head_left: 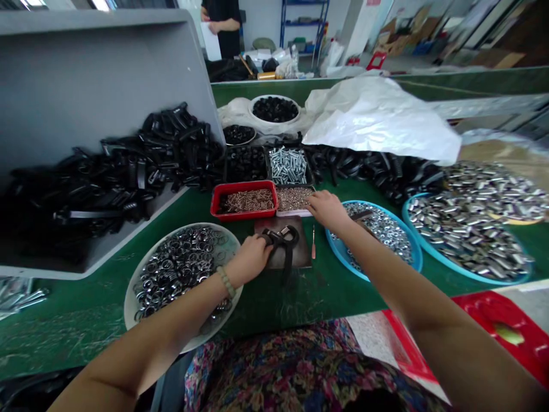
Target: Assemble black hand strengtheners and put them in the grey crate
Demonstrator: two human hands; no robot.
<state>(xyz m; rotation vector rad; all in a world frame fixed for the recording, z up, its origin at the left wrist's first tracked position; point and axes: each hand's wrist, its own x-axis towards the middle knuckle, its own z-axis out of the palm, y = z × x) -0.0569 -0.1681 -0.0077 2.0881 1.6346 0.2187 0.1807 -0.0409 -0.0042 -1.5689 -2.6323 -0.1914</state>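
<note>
My left hand [249, 258] is closed on a black plastic handle-like part [288, 252] with a round loop and a small metal piece in its middle. That part lies over a dark metal plate [303, 259]. My right hand [328, 209] reaches into a shallow tray of small copper-coloured pieces [293, 198]; its fingertips are bent down among them, and whatever they pinch is too small to make out. Beside the plate lies a small screwdriver [313, 247]. A red tray [217, 207] of copper-coloured screws stands left of the small-pieces tray.
A white bowl of metal rings [131, 297] sits under my left forearm. Blue basins hold nuts [418, 260] and metal cylinders [467, 277]. Left stands a grey bin [107, 68] of black parts. Silver bolts [288, 166] fill a back tray. Across the table is a person [223, 26] holding paper.
</note>
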